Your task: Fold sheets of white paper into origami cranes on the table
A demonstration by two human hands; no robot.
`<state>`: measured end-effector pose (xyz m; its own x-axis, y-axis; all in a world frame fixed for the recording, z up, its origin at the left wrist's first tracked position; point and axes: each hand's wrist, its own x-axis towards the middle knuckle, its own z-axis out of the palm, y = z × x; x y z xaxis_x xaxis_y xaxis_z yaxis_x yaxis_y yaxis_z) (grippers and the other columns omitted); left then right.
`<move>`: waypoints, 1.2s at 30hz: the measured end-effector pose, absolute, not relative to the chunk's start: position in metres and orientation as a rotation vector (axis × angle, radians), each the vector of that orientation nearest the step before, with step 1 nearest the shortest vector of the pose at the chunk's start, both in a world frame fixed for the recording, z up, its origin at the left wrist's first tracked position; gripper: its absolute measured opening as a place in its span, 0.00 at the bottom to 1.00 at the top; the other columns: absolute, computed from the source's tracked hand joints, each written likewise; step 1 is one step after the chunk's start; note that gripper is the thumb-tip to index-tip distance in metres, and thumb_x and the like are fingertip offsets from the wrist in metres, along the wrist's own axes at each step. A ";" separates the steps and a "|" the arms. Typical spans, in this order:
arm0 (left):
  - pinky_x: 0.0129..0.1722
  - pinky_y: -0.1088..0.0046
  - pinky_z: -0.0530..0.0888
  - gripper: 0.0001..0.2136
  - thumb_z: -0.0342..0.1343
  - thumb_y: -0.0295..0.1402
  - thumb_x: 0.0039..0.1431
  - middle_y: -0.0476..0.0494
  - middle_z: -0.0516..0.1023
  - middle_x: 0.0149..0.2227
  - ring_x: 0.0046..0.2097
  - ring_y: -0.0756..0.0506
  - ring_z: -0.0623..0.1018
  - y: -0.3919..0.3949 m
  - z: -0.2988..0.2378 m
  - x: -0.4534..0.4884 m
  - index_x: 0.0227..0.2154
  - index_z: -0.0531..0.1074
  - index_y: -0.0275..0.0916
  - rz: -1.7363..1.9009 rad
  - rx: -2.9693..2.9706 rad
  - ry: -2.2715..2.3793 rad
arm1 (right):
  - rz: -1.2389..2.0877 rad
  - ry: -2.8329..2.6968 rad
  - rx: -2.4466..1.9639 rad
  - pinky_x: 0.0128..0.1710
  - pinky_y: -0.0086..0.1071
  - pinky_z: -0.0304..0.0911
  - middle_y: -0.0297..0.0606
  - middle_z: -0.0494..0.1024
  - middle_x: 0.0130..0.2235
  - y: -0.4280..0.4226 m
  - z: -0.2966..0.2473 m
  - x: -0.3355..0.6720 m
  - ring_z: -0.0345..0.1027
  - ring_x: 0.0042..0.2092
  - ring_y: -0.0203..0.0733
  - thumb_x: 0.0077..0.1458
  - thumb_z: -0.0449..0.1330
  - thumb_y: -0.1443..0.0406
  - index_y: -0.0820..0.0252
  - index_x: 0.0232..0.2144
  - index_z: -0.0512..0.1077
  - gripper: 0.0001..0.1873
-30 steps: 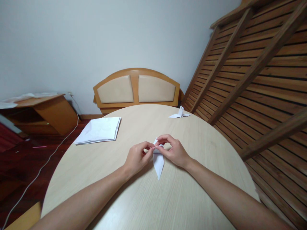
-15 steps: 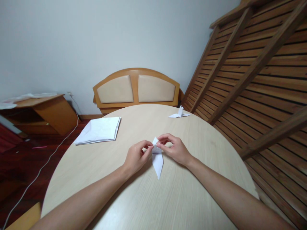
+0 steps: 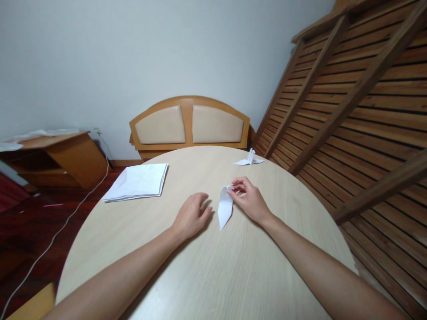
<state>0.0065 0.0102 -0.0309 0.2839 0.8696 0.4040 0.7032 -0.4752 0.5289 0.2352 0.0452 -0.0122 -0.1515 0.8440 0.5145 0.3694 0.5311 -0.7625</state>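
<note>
A white folded paper piece (image 3: 225,210), with a pointed lower end, is over the middle of the round table. My right hand (image 3: 251,200) pinches its upper end between thumb and fingers, which partly hide that end. Just left of the paper, my left hand (image 3: 191,215) is apart from it, thumb and fingers separated and nothing between them. Farther back on the right stands a finished-looking white origami crane (image 3: 250,158) with its wings spread; neither hand touches it.
A stack of white paper (image 3: 138,181) lies on the left of the pale round table (image 3: 187,284). Behind the table is a padded headboard (image 3: 188,120). A slatted wooden frame (image 3: 360,102) leans at the right. A wooden cabinet (image 3: 80,155) and a white cable (image 3: 63,233) are at the left.
My left hand has let go of the folded paper and now sits apart from it. My right hand has shifted slightly up and right with the paper still pinched.
</note>
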 end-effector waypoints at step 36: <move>0.59 0.51 0.68 0.12 0.55 0.35 0.63 0.35 0.73 0.54 0.57 0.36 0.72 0.022 -0.031 -0.004 0.47 0.69 0.39 0.842 2.446 1.484 | -0.051 -1.301 -1.751 0.40 0.39 0.64 0.40 0.82 0.38 0.217 -0.006 0.316 0.74 0.41 0.51 0.49 0.63 0.66 0.55 0.43 0.72 0.16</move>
